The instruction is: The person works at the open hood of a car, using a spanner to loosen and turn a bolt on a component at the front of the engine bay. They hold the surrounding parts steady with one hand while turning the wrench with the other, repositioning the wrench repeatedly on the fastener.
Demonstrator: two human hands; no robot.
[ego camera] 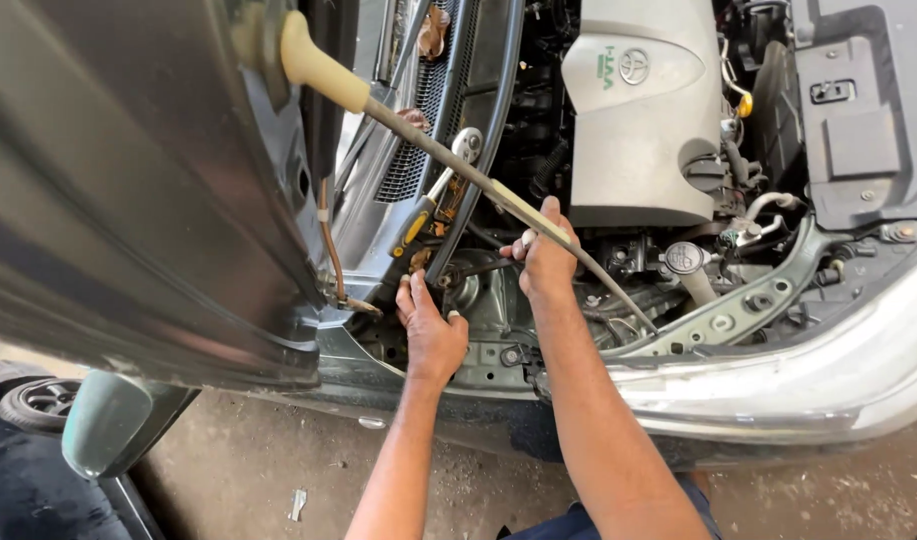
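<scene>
Under the raised hood [128,180], right hand [546,262] pinches a dark wrench [478,266]; left hand [430,335] grip hidden, cannot tell

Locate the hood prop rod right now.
Head view: the hood prop rod runs diagonally from the raised hood at upper left down into the engine bay, passing over the right hand.

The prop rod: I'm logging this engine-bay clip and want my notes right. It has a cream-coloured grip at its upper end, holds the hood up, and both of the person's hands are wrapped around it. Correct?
Not quite. In the head view, only the right hand is at the prop rod. The left hand is lower, on the car's front metalwork beside a dark tool. The cream grip and raised hood are right.
</scene>
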